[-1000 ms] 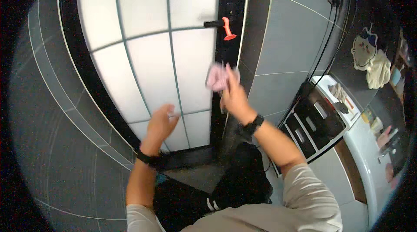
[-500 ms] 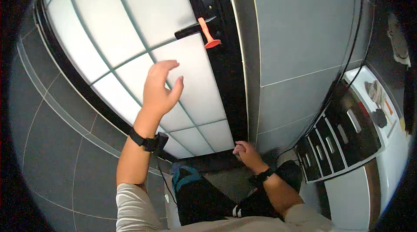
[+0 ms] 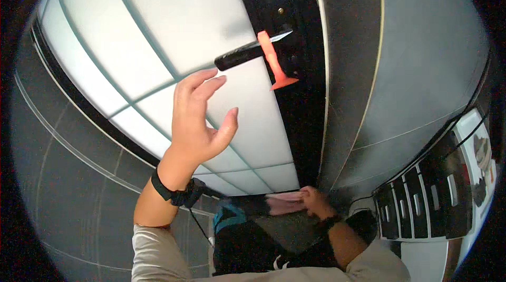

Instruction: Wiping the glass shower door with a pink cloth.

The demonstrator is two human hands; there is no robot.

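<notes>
My left hand (image 3: 197, 116) is raised in front of the frosted glass door (image 3: 247, 118), fingers stretched and thumb apart, with nothing in it. Its fingertips are just below the free end of the black door handle (image 3: 237, 58). On that handle hangs an orange piece (image 3: 272, 63) with a slim stem and a flared lower end. Low down by the door's bottom edge, my right hand (image 3: 318, 205) grips one end of a pink cloth (image 3: 284, 204). The cloth stretches out to the left of that hand, somewhat blurred.
A black door frame (image 3: 303, 123) borders the grey tiled wall (image 3: 416, 60) on the right. At the lower right stands a drawer cabinet (image 3: 448, 197) with dark fronts and small items on its white top. Dark tiles (image 3: 79, 176) cover the left side. A cable (image 3: 200, 224) trails from my left wrist.
My left hand has come closer to the handle, its fingers more spread. The pink cloth now shows stretched out from my right hand. The view has shifted, bringing the door handle nearer.
</notes>
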